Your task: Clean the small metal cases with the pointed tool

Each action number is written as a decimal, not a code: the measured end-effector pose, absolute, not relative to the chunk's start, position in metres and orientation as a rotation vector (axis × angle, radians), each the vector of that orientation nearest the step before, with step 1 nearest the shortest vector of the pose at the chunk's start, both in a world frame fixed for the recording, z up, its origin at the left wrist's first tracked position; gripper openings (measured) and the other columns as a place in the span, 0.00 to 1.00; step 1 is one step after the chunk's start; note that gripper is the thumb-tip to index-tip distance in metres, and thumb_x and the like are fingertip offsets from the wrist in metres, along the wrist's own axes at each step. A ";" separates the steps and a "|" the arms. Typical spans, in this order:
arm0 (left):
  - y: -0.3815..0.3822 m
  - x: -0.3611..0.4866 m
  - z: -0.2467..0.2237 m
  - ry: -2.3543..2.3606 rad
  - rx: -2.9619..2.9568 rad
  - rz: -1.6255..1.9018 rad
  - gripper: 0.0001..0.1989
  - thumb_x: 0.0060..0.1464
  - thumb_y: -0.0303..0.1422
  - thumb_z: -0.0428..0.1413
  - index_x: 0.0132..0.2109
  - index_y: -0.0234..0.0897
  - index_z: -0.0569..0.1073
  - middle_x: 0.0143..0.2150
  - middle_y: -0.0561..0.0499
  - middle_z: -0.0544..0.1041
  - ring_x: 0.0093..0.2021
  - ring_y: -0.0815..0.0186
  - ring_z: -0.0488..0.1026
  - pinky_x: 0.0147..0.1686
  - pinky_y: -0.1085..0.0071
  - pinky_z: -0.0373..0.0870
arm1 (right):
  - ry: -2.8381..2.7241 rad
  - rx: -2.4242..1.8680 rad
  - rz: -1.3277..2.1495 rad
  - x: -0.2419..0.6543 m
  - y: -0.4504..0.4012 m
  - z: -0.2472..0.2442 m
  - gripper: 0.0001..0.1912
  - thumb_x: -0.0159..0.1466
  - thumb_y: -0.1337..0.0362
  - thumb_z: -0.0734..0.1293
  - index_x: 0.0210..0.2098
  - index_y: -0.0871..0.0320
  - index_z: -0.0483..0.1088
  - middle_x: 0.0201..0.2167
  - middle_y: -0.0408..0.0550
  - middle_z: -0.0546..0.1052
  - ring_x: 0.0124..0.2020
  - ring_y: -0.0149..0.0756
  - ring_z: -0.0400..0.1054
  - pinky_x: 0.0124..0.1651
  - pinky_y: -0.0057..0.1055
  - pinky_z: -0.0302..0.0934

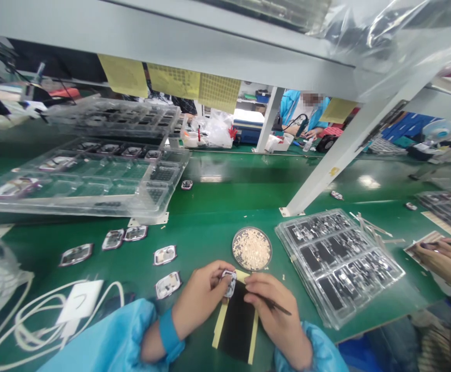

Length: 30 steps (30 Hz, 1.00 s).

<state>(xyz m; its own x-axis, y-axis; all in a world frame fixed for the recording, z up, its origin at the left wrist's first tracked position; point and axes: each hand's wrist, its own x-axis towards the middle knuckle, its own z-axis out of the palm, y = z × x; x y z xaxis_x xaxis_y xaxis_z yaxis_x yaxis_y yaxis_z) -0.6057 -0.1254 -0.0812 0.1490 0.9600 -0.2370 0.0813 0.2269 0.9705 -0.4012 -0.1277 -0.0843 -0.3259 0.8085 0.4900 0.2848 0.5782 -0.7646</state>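
My left hand [206,289] is closed on a small rounded-square device housing [230,284] with a silver-grey inside, pinched between thumb and fingers. Close beside it, my right hand [274,302] grips dark, slim tweezers [275,305], whose back end sticks out toward the lower right. Their tips are hidden by the fingers. Under both hands lies a black sheet [236,330] with yellow strips along its edges. Just beyond it stands a round dish [252,248] of small pale and dark bits. Similar housings [168,285] rest on the green mat left of my hands.
Clear plastic trays [93,181] with housings stand at the left. A stacked parts tray [340,263] lies to the right, near a co-worker's hand [448,263]. A white charger with cable [80,302] occupies the lower left. A slanted white post [326,160] rises behind.
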 end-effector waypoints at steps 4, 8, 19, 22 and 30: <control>-0.125 -0.607 -0.080 1.228 1.145 0.896 0.14 0.59 0.40 0.56 0.46 0.35 0.75 0.34 0.48 0.79 0.33 0.62 0.77 0.30 0.69 0.77 | -1.952 -0.841 0.644 -0.399 -0.129 -0.084 0.13 0.65 0.72 0.70 0.46 0.51 0.76 0.46 0.50 0.80 0.46 0.39 0.76 0.48 0.35 0.73; -0.126 -0.608 -0.080 1.215 1.120 0.903 0.15 0.59 0.42 0.57 0.46 0.35 0.75 0.35 0.48 0.79 0.34 0.60 0.77 0.30 0.68 0.78 | -1.960 -0.862 0.632 -0.399 -0.129 -0.082 0.15 0.65 0.71 0.70 0.50 0.50 0.76 0.47 0.50 0.79 0.47 0.41 0.76 0.50 0.36 0.73; -0.127 -0.610 -0.079 1.196 1.114 0.940 0.17 0.59 0.44 0.58 0.47 0.35 0.76 0.38 0.46 0.81 0.36 0.59 0.78 0.32 0.68 0.77 | -1.784 -0.925 0.730 -0.402 -0.130 -0.075 0.09 0.63 0.71 0.72 0.42 0.52 0.77 0.37 0.47 0.82 0.40 0.39 0.78 0.45 0.33 0.73; -0.128 -0.611 -0.076 1.208 1.140 0.926 0.20 0.60 0.45 0.57 0.51 0.35 0.78 0.38 0.46 0.82 0.35 0.60 0.78 0.33 0.68 0.76 | -1.758 -0.940 0.773 -0.404 -0.128 -0.075 0.05 0.64 0.69 0.71 0.39 0.54 0.77 0.35 0.48 0.82 0.38 0.40 0.78 0.43 0.34 0.73; -0.128 -0.613 -0.073 1.300 1.233 0.919 0.23 0.62 0.46 0.54 0.54 0.36 0.80 0.41 0.47 0.84 0.38 0.58 0.78 0.38 0.68 0.74 | -1.552 -0.938 1.129 -0.400 -0.128 -0.085 0.03 0.66 0.66 0.69 0.36 0.55 0.77 0.36 0.49 0.81 0.36 0.38 0.77 0.39 0.32 0.73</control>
